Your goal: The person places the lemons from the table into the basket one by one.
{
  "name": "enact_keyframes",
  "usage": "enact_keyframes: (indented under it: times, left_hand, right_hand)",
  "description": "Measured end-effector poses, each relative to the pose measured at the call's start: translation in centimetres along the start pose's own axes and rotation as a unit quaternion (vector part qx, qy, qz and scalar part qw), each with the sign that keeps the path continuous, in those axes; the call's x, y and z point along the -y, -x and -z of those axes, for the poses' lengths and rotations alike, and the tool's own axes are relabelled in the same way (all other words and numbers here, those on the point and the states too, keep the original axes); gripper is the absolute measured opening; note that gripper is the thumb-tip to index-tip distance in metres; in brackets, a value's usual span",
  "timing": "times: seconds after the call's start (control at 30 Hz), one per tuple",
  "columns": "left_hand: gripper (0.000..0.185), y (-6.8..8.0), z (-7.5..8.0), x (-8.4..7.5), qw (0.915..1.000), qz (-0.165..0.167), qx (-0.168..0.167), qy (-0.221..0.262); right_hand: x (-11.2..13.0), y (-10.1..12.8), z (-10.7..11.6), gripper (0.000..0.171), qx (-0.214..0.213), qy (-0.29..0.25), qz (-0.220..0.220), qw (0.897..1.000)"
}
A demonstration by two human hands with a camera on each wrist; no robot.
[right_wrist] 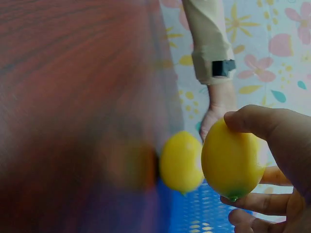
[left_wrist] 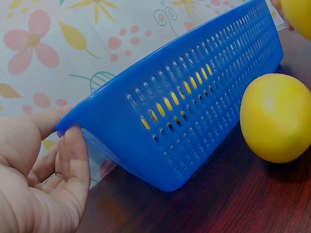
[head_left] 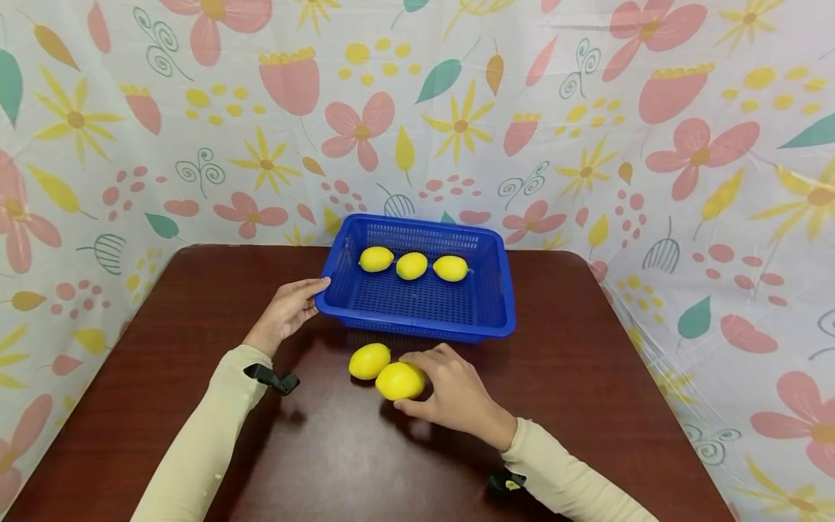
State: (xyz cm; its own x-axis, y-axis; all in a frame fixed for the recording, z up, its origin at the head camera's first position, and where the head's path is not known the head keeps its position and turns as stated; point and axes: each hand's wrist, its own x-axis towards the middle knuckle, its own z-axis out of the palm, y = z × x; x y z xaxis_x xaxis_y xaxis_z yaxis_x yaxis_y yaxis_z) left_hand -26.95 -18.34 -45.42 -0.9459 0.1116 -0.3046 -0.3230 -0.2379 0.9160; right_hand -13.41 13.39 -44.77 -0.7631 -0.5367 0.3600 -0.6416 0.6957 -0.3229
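A blue perforated basket point(head_left: 485, 308) stands at the back middle of the dark wooden table point(head_left: 163, 377). Three yellow lemons point(head_left: 412, 265) lie in a row inside it. My left hand point(head_left: 312, 296) holds the basket's near left corner, thumb on the rim point(left_wrist: 73, 124) and fingers point(left_wrist: 73, 160) curled against the outer wall. In front of the basket my right hand point(head_left: 422, 381) grips a lemon point(head_left: 398, 380) from the right, thumb and fingers round it point(right_wrist: 232, 160). A second loose lemon point(head_left: 369, 360) lies on the table just to its left point(right_wrist: 181, 162), close to the basket wall point(left_wrist: 276, 116).
Flowered cloth point(head_left: 457, 109) walls in the table at the back and on both sides. Bare tabletop lies left, right and in front of the hands. Both arms wear cream sleeves point(head_left: 209, 435) with black wrist straps.
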Motion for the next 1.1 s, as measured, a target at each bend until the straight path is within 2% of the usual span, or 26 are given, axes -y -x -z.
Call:
enact_keyframes:
  times: [0.23,0.53,0.87,1.1]
  left_hand:
    - [0.013,0.0,0.0,-0.1,0.9999,0.002,0.007,0.009]
    - [0.010,0.0,0.1,-0.2,0.9998,0.001,0.007,0.017]
    - [0.010,0.1,0.1,-0.2,0.9997,-0.001,0.014,0.019]
    - [0.009,-0.1,0.1,-0.1,0.9999,0.004,0.011,0.006]
  right_hand:
    - [-0.3,-1.6,4.0,0.060,-0.002,0.003,0.005,1.000]
    - [-1.5,-5.1,8.4,0.061,0.015,0.013,0.009,1.000]
    - [-5.0,-9.5,11.2,0.062,0.084,0.029,-0.044,0.995]
    - [-8.6,-12.4,11.5,0.059,0.137,0.029,-0.067,0.988]
